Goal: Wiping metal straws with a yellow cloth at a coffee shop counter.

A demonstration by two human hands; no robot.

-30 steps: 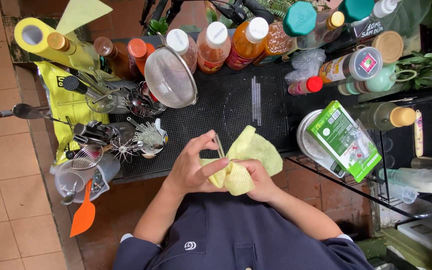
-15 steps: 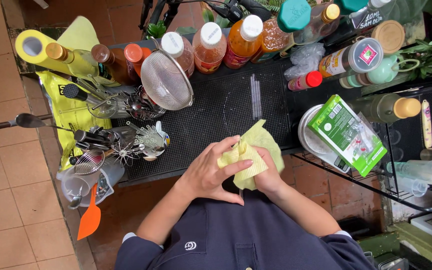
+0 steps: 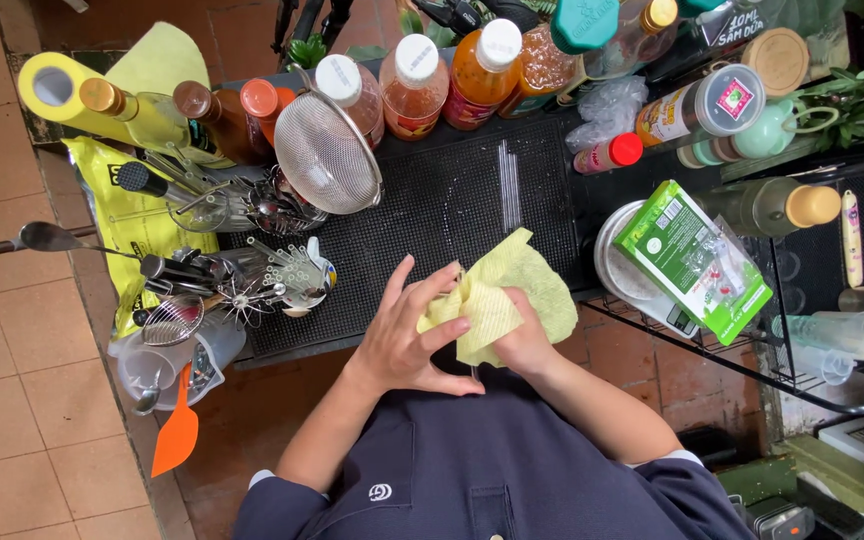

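Both hands work a yellow cloth (image 3: 505, 295) just above the near edge of the black mat (image 3: 422, 215) on the bench. The left hand (image 3: 407, 335) presses flat against the cloth with fingers spread, thumb underneath; the right hand (image 3: 524, 338) is clenched around the cloth from below, mostly buried in its folds. Something thin seems wrapped inside, perhaps a clear glass piece, but the cloth hides it and I cannot tell what it is.

The main risk, as I judge it, is the hidden piece. If it is glass and the right-hand grip squeezes or twists too hard, it could snap inside the cloth and cut a palm. It is also held out past the bench edge, over the tiled floor (image 3: 12, 340), so a slip of the damp cloth would drop it there rather than onto the mat.

The surroundings are crowded. A few clear straws (image 3: 508, 185) lie loose on the mat just beyond the cloth, and a wide sweep of the elbow or cloth could roll them off. The metal strainer (image 3: 330, 152) leans close on the left, and a green packet (image 3: 694, 258) sits on a round tin to the right, both near enough to be knocked.
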